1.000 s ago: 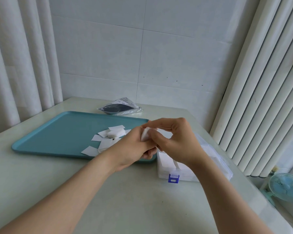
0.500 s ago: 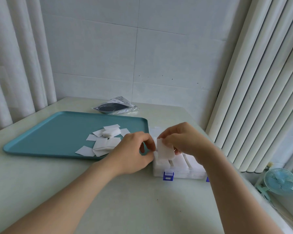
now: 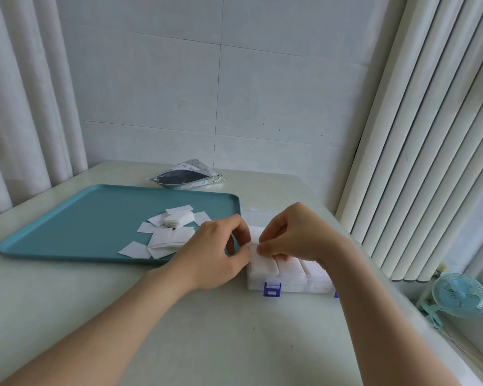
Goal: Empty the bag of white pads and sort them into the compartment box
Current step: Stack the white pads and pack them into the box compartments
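Note:
A clear compartment box (image 3: pixel 290 284) with blue latches sits right of a teal tray (image 3: pixel 81 218). Both hands meet over the box's front left compartment. My right hand (image 3: pixel 296 235) pinches a stack of white pads (image 3: pixel 262 261) that stands in that compartment. My left hand (image 3: pixel 215 254) touches the stack's left side with thumb and fingertips. More pads fill the compartments beside it. Loose white pads (image 3: pixel 168 232) lie scattered on the tray's right part. The emptied bag (image 3: pixel 186 178) lies flat behind the tray.
The pale table (image 3: pixel 207 330) ends at a tiled wall behind. Curtains hang at the left, white vertical blinds at the right. A small blue fan (image 3: pixel 457 295) stands on the sill below the table's right edge.
Both hands carried the stack of pads from above the tray's edge down into the box's front left compartment. The camera view shifted slightly.

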Demonstrator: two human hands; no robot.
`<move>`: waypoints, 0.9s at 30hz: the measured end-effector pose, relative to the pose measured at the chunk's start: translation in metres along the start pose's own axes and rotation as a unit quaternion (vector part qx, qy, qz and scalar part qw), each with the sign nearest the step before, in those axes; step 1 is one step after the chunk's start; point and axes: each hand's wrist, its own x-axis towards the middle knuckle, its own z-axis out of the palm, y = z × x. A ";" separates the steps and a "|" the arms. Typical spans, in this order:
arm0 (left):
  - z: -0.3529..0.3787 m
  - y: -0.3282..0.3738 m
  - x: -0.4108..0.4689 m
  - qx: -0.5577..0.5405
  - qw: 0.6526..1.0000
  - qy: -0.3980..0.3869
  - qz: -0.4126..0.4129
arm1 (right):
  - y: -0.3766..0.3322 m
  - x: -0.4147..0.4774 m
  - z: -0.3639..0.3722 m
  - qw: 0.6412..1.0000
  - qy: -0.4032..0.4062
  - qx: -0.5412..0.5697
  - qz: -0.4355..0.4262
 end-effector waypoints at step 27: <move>-0.027 -0.026 0.004 0.319 0.887 0.027 -0.333 | -0.030 0.002 0.064 0.960 0.210 -0.107 -0.148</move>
